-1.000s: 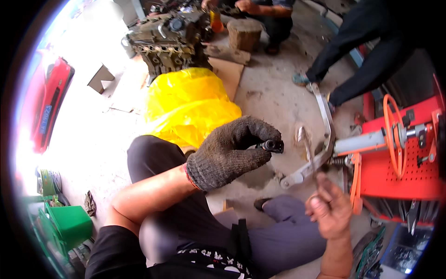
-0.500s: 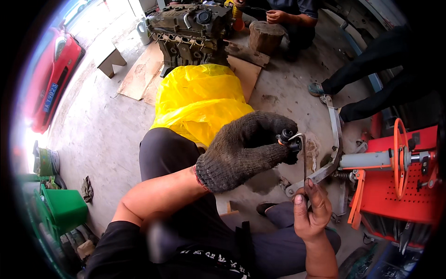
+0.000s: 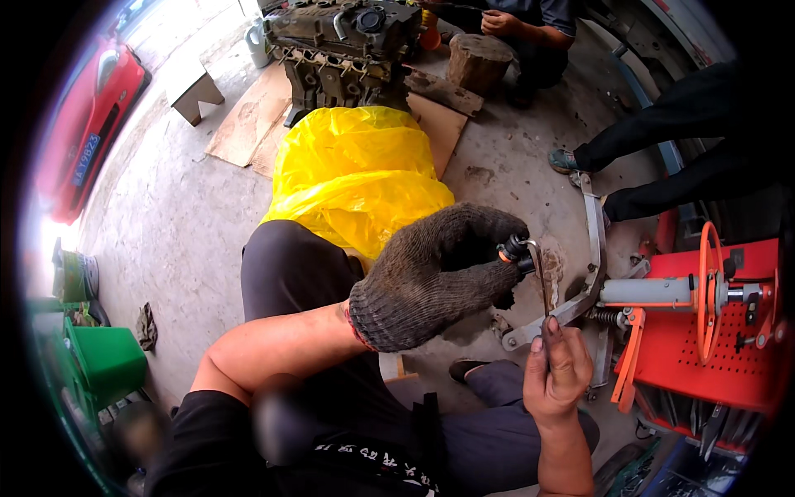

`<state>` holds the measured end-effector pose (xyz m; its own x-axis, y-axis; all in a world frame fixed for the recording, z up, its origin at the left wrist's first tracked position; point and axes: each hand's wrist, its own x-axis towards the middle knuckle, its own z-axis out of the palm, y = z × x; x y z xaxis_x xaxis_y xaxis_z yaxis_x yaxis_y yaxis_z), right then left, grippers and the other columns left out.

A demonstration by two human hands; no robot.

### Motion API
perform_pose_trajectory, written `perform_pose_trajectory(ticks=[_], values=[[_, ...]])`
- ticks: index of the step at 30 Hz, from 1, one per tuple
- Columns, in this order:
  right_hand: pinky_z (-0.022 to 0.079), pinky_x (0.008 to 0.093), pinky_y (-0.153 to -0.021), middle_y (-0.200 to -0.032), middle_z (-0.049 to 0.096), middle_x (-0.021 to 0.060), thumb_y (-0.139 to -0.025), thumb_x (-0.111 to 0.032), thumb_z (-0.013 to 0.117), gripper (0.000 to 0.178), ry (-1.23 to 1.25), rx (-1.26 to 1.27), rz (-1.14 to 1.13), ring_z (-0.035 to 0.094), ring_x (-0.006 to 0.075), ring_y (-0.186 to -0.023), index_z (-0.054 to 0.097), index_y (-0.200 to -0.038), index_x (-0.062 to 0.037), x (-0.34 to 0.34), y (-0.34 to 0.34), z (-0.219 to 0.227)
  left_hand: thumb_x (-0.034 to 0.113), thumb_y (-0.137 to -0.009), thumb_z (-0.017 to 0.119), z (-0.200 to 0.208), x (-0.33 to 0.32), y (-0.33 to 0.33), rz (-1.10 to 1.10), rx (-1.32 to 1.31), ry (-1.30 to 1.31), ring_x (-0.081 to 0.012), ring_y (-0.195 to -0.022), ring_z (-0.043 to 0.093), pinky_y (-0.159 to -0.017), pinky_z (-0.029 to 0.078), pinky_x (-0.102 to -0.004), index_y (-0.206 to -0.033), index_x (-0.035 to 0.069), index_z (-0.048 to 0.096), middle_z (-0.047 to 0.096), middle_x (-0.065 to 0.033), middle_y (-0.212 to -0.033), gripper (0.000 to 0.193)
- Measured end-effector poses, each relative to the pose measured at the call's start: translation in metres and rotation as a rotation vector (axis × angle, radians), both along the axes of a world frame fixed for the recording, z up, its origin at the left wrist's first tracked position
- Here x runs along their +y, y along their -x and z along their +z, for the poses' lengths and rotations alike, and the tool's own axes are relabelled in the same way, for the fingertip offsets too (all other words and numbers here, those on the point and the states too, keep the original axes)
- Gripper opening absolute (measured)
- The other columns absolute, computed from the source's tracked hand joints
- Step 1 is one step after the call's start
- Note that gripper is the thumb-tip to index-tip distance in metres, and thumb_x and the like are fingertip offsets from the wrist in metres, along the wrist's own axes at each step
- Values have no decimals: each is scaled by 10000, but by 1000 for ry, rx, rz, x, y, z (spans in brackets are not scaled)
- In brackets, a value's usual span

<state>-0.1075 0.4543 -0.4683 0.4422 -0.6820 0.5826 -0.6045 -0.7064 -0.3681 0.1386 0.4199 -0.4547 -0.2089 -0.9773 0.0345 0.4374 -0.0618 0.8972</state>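
Note:
My left hand (image 3: 435, 277), in a dark knitted work glove, is closed around a small black cylindrical part with an orange ring (image 3: 511, 250). It resembles a fuel injector, and the glove hides some of it. My bare right hand (image 3: 556, 371) pinches the lower end of a thin metal rod (image 3: 542, 286) that stands nearly upright. The rod's shiny bent tip reaches the top of the black part; whether it sits inside is too small to tell. Both hands are in front of me, above my lap.
Ahead stands a bare engine (image 3: 344, 58) on cardboard, with a yellow plastic sheet (image 3: 356, 174) before it. A red rack with a jack (image 3: 712, 315) is at right. A person's legs (image 3: 662, 141) stand beyond; another person's hand (image 3: 497, 23) is near a wood stump (image 3: 479, 62). A green bin (image 3: 108, 364) lies left.
The rod has tilted slightly, its lower end a little further right of its tip. My right hand's fingers have shifted a little on it. The view has moved slightly; both grips persist.

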Motion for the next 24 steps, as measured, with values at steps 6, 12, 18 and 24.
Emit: perform_pose_trajectory(ticks=[6,12,18,24], values=[[454,344,-549,-763,577,52,-696,80,692,748,44,151,-13,534,240,-614,607,-1409,-127,-6,6,-8,135,-958,710,7,0,0,71,-268,-114,-138,-813,693,-727,588,-293,-1236,-2,641,719,-77,-973,318],[455,360,-541,-727,551,53,-703,85,700,726,124,313,-72,518,237,-587,611,-1401,-92,-2,5,-12,150,-969,694,14,-2,-8,-2,-302,-225,-110,-769,680,-677,568,-265,-1211,-8,663,728,-75,-935,290],[460,375,-539,-692,530,71,-714,88,697,708,-141,160,30,516,251,-557,613,-1397,-77,0,11,-12,135,-966,684,-9,-1,-4,70,-520,14,-111,-759,684,-687,563,-268,-1242,8,654,733,-64,-929,305],[458,369,-532,-672,514,79,-697,88,698,718,-318,36,68,530,247,-548,621,-1390,-86,-4,20,-8,129,-965,685,-29,1,4,185,-704,307,-111,-767,690,-707,563,-276,-1250,12,653,734,-71,-931,310]])
